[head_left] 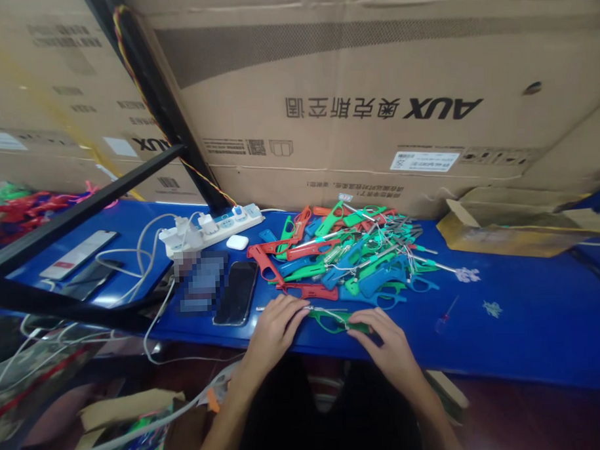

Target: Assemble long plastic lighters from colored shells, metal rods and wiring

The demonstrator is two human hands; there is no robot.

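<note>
At the blue table's front edge lies a green long-necked lighter (333,321), its inner parts and a thin pale wire exposed. My left hand (282,319) is closed around its metal tube, whose tip sticks out to the left. The fingers of my right hand (382,334) pinch at the handle end, near the wire; small parts there are too blurred to name. Just beyond both hands spreads a heap of lighter pieces (337,250) in red, green and blue, with metal tubes and loose wires among them.
A small screwdriver (447,314) and a little pile of pale bits (492,309) lie to the right. Left are a black phone (236,293) and a power strip (221,226) with cables. Cardboard boxes (348,66) wall the back; an open carton (511,227) stands right.
</note>
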